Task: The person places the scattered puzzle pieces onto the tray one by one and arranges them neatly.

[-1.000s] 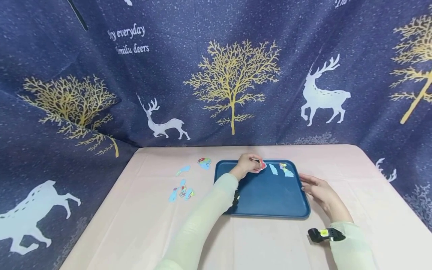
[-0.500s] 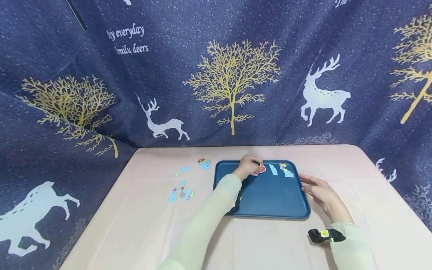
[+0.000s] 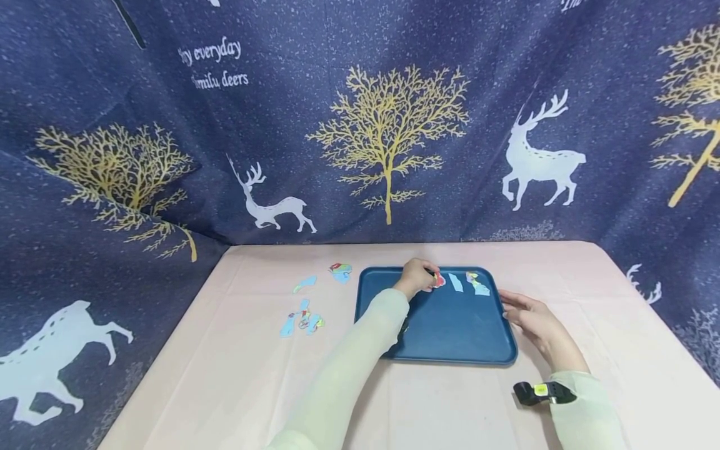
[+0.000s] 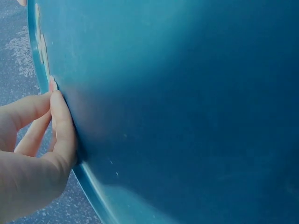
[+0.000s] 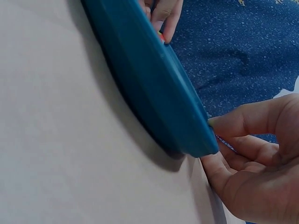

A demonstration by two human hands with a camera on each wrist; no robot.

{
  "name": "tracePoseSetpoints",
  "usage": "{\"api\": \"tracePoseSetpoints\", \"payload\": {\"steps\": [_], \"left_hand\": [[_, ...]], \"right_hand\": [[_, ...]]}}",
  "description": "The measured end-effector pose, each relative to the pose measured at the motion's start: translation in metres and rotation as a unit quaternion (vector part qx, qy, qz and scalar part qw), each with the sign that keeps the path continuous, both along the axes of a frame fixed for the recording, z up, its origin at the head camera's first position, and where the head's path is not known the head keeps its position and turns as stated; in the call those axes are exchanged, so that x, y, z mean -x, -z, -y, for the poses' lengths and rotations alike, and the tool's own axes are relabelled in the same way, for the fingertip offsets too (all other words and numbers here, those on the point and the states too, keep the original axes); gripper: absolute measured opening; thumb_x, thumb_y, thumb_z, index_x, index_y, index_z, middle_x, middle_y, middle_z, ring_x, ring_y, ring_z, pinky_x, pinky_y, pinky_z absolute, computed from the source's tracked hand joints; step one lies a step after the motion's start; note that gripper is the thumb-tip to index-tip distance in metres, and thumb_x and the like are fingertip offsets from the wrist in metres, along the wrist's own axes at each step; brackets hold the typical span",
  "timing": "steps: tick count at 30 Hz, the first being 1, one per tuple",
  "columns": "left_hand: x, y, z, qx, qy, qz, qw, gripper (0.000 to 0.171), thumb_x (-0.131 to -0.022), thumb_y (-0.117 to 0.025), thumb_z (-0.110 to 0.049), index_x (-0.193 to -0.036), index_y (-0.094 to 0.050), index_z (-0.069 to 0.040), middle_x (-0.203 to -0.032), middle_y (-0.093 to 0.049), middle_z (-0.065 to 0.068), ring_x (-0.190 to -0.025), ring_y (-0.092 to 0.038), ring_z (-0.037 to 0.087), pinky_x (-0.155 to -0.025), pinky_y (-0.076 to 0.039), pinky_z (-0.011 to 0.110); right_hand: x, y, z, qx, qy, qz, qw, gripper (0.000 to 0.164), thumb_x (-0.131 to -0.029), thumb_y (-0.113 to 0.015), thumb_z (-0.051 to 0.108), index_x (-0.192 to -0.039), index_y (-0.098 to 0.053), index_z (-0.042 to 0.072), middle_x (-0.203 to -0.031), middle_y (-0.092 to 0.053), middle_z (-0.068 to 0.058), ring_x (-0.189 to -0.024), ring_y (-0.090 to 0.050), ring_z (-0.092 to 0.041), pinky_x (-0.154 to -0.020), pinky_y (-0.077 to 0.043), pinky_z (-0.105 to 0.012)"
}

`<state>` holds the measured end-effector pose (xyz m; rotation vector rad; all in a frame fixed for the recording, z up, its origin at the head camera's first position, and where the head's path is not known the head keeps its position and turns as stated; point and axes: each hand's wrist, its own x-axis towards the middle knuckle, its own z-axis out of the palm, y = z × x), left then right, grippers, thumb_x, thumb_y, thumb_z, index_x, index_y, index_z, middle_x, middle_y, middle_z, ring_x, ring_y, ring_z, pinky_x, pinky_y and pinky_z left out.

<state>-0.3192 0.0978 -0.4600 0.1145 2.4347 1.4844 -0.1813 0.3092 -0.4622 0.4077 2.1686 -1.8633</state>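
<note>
My left hand (image 3: 417,276) reaches over the back of the blue tray (image 3: 450,331). Its thumb and fingertips pinch a red-and-white puzzle piece (image 3: 439,280), low over the tray along the far rim. In the left wrist view the piece (image 4: 53,85) shows edge-on at the fingertips. Just right of it lie a narrow light-blue piece (image 3: 455,282) and a multicoloured piece (image 3: 478,284), both in the tray. At the tray's right side my right hand (image 3: 534,319) holds the rim, its thumb (image 5: 233,120) against the edge and its other fingers beside and below it.
Left of the tray, on the pale pink tablecloth (image 3: 225,375), lie a red-and-green piece (image 3: 340,271), a curved light-blue piece (image 3: 305,284) and a cluster of several pieces (image 3: 304,320). A dark blue curtain (image 3: 360,125) hangs behind the table.
My left hand has shifted slightly to the right with the red piece, which now sits a little lower and closer to the narrow blue piece. My right hand has stayed at the tray's rim.
</note>
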Motion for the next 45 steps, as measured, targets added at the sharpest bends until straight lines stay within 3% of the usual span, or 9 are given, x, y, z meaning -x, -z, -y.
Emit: {"api": "tracePoseSetpoints", "payload": {"steps": [10,17,26,34,39,45], "left_hand": [[0.000,0.001,-0.001,0.023,-0.005,0.011,0.9997,0.024,-0.075,-0.072,0.015,-0.091,-0.076,-0.003,-0.085,-0.066,0.008,-0.068,-0.067,0.019,-0.055,-0.059,0.024],[-0.004,-0.006,0.011,-0.032,0.029,0.010,0.9990,0.026,-0.081,-0.068,0.012,-0.106,-0.070,0.004,-0.091,-0.066,0.013,-0.077,-0.070,0.026,-0.060,-0.060,0.026],[0.004,-0.018,0.040,-0.101,0.057,0.003,0.9933,0.029,-0.087,-0.063,0.006,-0.116,-0.063,0.008,-0.099,-0.067,0.018,-0.095,-0.067,0.034,-0.076,-0.060,0.033],[0.013,-0.022,0.074,-0.137,0.022,-0.001,0.9904,0.030,-0.090,-0.059,0.006,-0.119,-0.062,0.007,-0.100,-0.065,0.019,-0.101,-0.063,0.039,-0.082,-0.059,0.038],[0.018,-0.024,0.097,-0.157,0.003,-0.005,0.9875,0.031,-0.092,-0.055,0.005,-0.123,-0.059,0.008,-0.113,-0.062,0.026,-0.106,-0.060,0.042,-0.088,-0.056,0.041],[0.025,-0.026,0.125,-0.178,-0.038,-0.028,0.9829,0.031,-0.091,-0.054,0.009,-0.121,-0.058,0.011,-0.113,-0.059,0.032,-0.106,-0.059,0.045,-0.085,-0.058,0.036]], "right_hand": [[0.000,0.005,0.000,0.008,-0.007,-0.012,1.000,0.073,-0.086,-0.049,-0.003,-0.152,-0.018,0.002,-0.153,-0.021,-0.026,-0.139,-0.022,-0.046,-0.104,-0.003,-0.077],[0.000,0.005,0.000,0.003,-0.008,-0.010,1.000,0.074,-0.085,-0.050,-0.003,-0.152,-0.018,0.004,-0.154,-0.021,-0.025,-0.139,-0.022,-0.046,-0.105,-0.004,-0.077],[0.001,0.003,-0.001,0.008,-0.010,-0.019,1.000,0.071,-0.087,-0.050,-0.001,-0.151,-0.019,0.001,-0.152,-0.022,-0.027,-0.139,-0.023,-0.046,-0.106,-0.005,-0.075],[0.000,0.003,-0.001,0.004,-0.007,-0.011,1.000,0.071,-0.087,-0.051,0.001,-0.152,-0.020,0.003,-0.152,-0.023,-0.026,-0.139,-0.023,-0.045,-0.106,-0.006,-0.076],[0.000,0.002,-0.001,0.006,-0.006,-0.011,1.000,0.070,-0.088,-0.050,0.000,-0.152,-0.020,0.002,-0.152,-0.023,-0.026,-0.139,-0.022,-0.045,-0.106,-0.004,-0.075],[0.001,0.001,-0.002,-0.009,-0.005,-0.005,1.000,0.073,-0.086,-0.050,0.000,-0.152,-0.020,0.004,-0.152,-0.025,-0.026,-0.139,-0.024,-0.045,-0.105,-0.005,-0.077]]}}
